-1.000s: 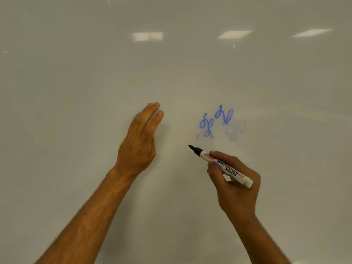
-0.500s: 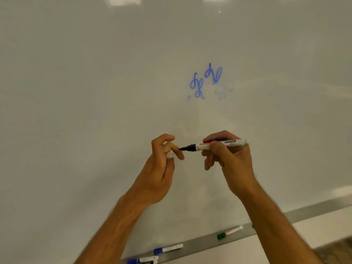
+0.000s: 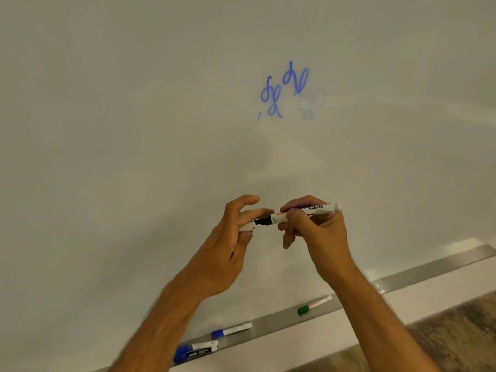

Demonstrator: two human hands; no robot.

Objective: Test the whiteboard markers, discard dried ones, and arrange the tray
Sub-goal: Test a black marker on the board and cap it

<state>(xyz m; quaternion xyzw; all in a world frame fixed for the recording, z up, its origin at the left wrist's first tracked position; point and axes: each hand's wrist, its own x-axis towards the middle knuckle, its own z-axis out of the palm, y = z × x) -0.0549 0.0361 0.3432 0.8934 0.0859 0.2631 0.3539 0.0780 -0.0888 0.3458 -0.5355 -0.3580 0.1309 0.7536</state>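
A marker point(image 3: 306, 211) is gripped in the right hand point(image 3: 319, 232); its tip is met by a cap point(image 3: 247, 226) held in the left hand point(image 3: 230, 245).

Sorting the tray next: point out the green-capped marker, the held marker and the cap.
Green-capped marker point(image 3: 314, 305): head view, mid-barrel.
Held marker point(image 3: 316, 207): head view, printed barrel.
Cap point(image 3: 247, 226): head view, white end showing below left fingers.

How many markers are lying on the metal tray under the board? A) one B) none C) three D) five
C, three: the tray holds a green-capped marker and two blue-capped markers, while a fourth marker is up in the right hand.
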